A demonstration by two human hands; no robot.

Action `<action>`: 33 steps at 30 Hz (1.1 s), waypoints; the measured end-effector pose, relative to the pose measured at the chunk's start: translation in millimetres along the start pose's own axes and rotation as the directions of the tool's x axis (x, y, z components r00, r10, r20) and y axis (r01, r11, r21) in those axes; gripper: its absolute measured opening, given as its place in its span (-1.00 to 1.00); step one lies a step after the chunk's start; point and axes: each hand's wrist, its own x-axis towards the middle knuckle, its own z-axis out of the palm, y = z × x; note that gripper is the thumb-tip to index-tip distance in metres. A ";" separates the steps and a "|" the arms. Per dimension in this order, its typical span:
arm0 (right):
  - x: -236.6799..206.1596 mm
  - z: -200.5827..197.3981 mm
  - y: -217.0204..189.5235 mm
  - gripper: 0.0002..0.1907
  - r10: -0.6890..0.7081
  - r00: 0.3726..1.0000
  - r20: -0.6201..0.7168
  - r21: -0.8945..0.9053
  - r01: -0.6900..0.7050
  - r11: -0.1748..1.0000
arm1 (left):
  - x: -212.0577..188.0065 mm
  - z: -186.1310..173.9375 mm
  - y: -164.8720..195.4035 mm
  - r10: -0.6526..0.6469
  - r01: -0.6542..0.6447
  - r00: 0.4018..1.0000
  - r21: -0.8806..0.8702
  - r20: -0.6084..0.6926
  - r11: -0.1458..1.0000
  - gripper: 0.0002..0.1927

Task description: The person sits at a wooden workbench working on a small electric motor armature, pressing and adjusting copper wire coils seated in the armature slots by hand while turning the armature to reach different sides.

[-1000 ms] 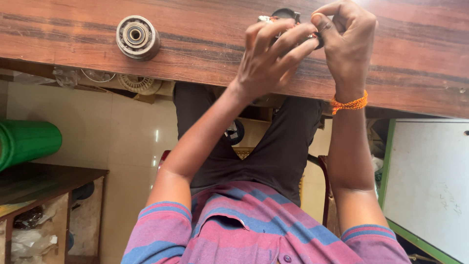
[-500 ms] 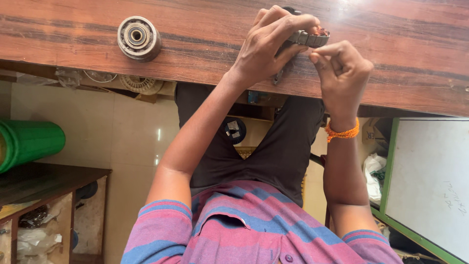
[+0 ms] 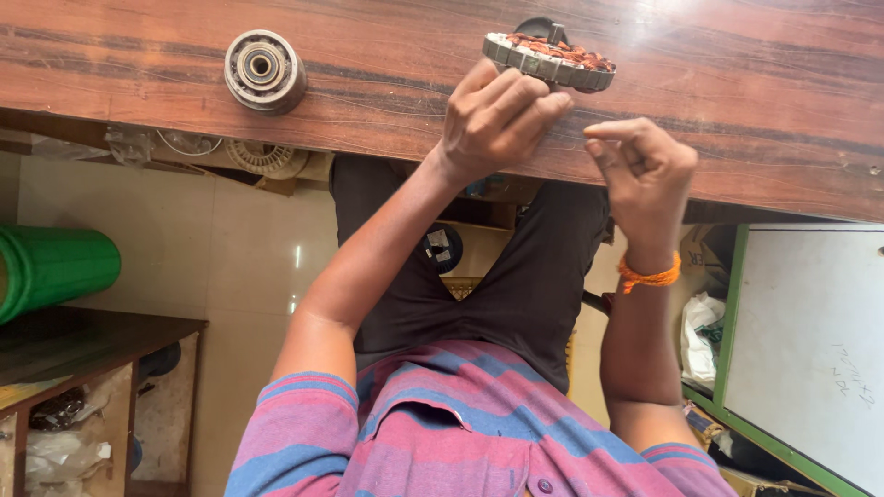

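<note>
**Your hands at the bench edge**

Your left hand [image 3: 497,120] reaches forward with the forearm stretched out straight and bare below a short striped sleeve. Its fingers [image 3: 529,97] curl upward and press together, the tips gripping from below, knuckles toward you. Your right hand [image 3: 645,170] sits just beside it, a little nearer your body and apart from it. That hand is loosely curled, the index finger bent over toward the thumb, holding nothing you can see. An orange band circles the right wrist, and the right forearm rises steeply from the elbow.
</note>
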 end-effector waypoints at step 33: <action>26.8 1.2 8.0 -0.83 0.002 0.995 -0.103 0.111 0.009 0.994 | 12.9 2.1 -6.3 -0.243 0.292 0.955 -0.401 0.170 0.868 -0.42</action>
